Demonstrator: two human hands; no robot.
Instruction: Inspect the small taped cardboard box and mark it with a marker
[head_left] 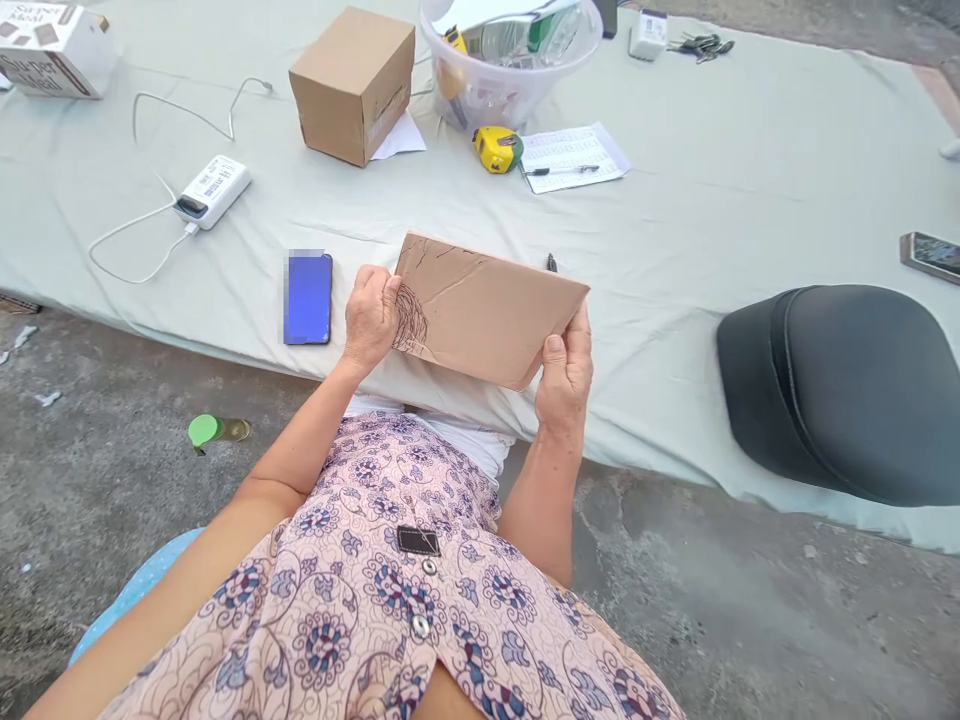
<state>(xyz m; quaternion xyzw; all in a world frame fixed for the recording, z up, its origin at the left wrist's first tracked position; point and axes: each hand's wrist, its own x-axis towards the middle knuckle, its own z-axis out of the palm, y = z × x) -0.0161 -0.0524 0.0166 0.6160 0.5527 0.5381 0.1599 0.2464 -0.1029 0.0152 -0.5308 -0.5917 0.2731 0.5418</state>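
Note:
A flat brown cardboard piece (480, 310), possibly a notebook cover, is held up tilted over the table's near edge. Dark scribbled loops mark its left end, and a few pen lines run along its top edge. My left hand (371, 315) grips the left end with thumb on top. At the lower right corner my right hand (566, 370) holds it, thumb on the face and fingers behind. Just past the far edge the tip of a black pen (552, 263) shows; the rest is hidden. A phone (308, 297) with a blue screen lies left of my left hand.
On the cloth-covered table (660, 220) are a cardboard box (349, 85), a plastic basket (510, 85), a yellow tape measure (497, 149), and a written sheet (574, 158) with a pen. A white power bank (213, 192) with cable lies left; a black padded object (847, 395) stands right.

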